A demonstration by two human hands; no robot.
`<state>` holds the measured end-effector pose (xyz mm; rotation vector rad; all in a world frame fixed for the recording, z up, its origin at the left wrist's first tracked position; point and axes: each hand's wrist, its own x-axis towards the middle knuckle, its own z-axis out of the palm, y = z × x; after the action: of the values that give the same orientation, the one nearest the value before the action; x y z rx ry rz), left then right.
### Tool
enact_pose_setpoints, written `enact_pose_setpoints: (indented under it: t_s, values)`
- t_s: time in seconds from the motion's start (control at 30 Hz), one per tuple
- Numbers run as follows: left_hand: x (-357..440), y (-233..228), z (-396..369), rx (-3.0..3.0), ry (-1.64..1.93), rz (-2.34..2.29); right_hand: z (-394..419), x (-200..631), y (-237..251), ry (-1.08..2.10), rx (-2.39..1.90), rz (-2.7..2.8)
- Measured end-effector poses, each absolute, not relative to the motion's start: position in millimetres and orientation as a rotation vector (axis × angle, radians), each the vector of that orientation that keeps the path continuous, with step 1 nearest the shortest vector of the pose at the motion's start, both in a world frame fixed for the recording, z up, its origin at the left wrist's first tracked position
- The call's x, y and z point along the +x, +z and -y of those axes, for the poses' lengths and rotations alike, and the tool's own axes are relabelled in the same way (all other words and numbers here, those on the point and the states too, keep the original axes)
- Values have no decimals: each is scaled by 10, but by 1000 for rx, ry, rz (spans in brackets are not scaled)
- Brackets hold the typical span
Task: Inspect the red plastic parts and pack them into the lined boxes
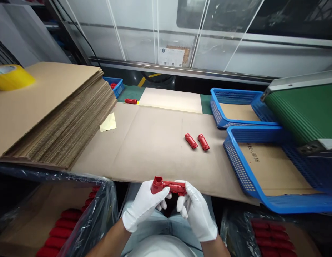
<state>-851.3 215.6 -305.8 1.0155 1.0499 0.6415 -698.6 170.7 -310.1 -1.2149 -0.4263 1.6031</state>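
Note:
Both my hands wear white gloves and hold one red plastic cylinder part (169, 186) crosswise over my lap, just below the near edge of the cardboard sheet (155, 142). My left hand (143, 208) grips its wider left end. My right hand (196, 210) grips its right end. Two more red parts (197, 141) lie side by side on the cardboard, ahead and a little to the right.
A tall stack of flat cardboard (56, 110) with a yellow tape roll (9, 76) stands left. Blue baskets (237, 160) and a green conveyor (302, 110) stand right. Bag-lined boxes of red parts (64, 225) flank my knees. Another red part (131, 101) lies far back.

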Motion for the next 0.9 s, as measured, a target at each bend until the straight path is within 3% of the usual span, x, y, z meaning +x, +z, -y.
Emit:
enact_pose_setpoints:
  t_s: [0.33, 0.9]
  values:
    - [-8352, -3031, -2079, 822, 826, -1123, -1686, -7019, -3275, 1558, -1307, 408]
    - [-8339, -3089, -2090, 786, 794, -1143, -1732, -6979, -3231, 1580, -1323, 427]
